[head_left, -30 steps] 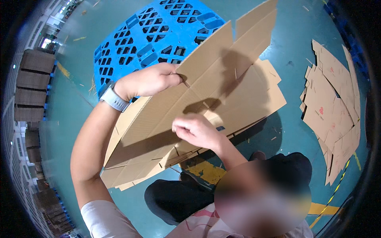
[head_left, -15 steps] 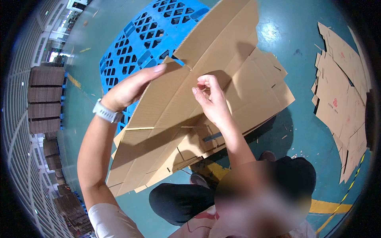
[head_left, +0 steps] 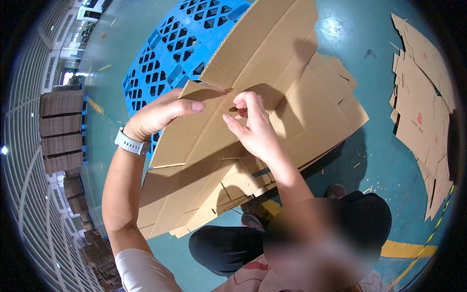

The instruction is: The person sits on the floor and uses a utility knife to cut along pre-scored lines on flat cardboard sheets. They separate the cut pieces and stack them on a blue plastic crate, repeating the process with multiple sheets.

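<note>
A large creased sheet of brown cardboard (head_left: 194, 141) stands tilted in front of me. My left hand (head_left: 163, 113), with a pale watch at the wrist, grips its left edge, thumb on the near face and the other fingers hidden behind. My right hand (head_left: 250, 124) hovers close to the same face, beside the inner end of a slit, its fingers curled in toward the thumb. Anything between those fingertips is too small to make out. More slotted cardboard (head_left: 331, 104) lies below and to the right, its lower edge over the floor.
A blue plastic pallet (head_left: 165, 53) lies behind the cardboard. Flat printed cardboard sheets (head_left: 421, 114) are on the green floor at right. Stacks of cardboard (head_left: 62, 129) stand far left. Small scraps (head_left: 377, 187) litter the floor near my shoes.
The sheet's upper left edge has swung slightly left and down with my left hand. My right hand has shifted a little left, its fingers still curled.
</note>
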Demonstrator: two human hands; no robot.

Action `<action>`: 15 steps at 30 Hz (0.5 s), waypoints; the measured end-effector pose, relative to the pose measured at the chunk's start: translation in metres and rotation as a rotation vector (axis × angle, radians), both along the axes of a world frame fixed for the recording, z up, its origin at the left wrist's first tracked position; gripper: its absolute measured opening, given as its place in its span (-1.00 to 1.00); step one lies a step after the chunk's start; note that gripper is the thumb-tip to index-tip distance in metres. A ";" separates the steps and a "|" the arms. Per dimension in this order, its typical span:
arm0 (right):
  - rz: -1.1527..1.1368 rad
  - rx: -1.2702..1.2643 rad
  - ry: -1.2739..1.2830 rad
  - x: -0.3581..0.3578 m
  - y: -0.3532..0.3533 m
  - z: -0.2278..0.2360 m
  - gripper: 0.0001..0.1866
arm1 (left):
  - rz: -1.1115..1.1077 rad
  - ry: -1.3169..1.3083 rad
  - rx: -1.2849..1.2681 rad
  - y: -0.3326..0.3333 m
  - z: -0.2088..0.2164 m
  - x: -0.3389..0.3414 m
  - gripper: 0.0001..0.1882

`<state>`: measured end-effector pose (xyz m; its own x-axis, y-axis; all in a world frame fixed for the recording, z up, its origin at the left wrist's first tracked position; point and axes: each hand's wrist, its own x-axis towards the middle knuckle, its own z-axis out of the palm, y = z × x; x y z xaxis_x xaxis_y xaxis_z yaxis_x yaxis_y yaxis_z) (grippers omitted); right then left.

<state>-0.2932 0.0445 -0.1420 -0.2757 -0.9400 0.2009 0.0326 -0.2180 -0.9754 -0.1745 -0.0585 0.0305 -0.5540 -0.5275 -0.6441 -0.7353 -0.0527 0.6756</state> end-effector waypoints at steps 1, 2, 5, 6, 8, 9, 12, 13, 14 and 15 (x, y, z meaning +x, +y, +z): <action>0.003 0.009 -0.003 0.000 -0.001 0.000 -0.61 | -0.062 0.022 -0.029 -0.001 0.001 -0.005 -0.40; 0.006 0.019 -0.005 0.000 -0.001 0.000 -0.61 | -0.125 0.044 -0.059 -0.002 0.002 -0.009 -0.39; 0.023 0.030 -0.024 0.001 0.000 0.002 -0.62 | -0.233 -0.019 -0.099 -0.012 0.001 -0.008 -0.40; 0.029 0.032 -0.031 0.000 0.000 0.002 -0.62 | -0.252 -0.012 -0.122 -0.013 0.001 -0.010 -0.41; 0.035 0.020 -0.021 -0.002 -0.001 0.000 -0.62 | -0.288 0.003 -0.168 -0.013 0.003 -0.016 -0.43; 0.041 0.011 -0.019 -0.002 -0.002 -0.001 -0.62 | -0.271 0.006 -0.173 -0.014 0.001 -0.015 -0.43; 0.037 -0.028 -0.002 -0.002 -0.003 -0.002 -0.63 | -0.252 0.008 -0.197 -0.016 -0.002 -0.010 -0.43; 0.037 -0.029 0.004 -0.002 -0.004 -0.003 -0.63 | -0.266 0.005 -0.212 -0.017 -0.002 -0.011 -0.43; 0.036 -0.029 0.010 -0.002 -0.004 -0.003 -0.63 | -0.281 0.002 -0.226 -0.018 -0.002 -0.011 -0.44; 0.037 -0.030 0.014 -0.002 -0.004 -0.003 -0.63 | -0.271 -0.008 -0.217 -0.017 -0.001 -0.012 -0.44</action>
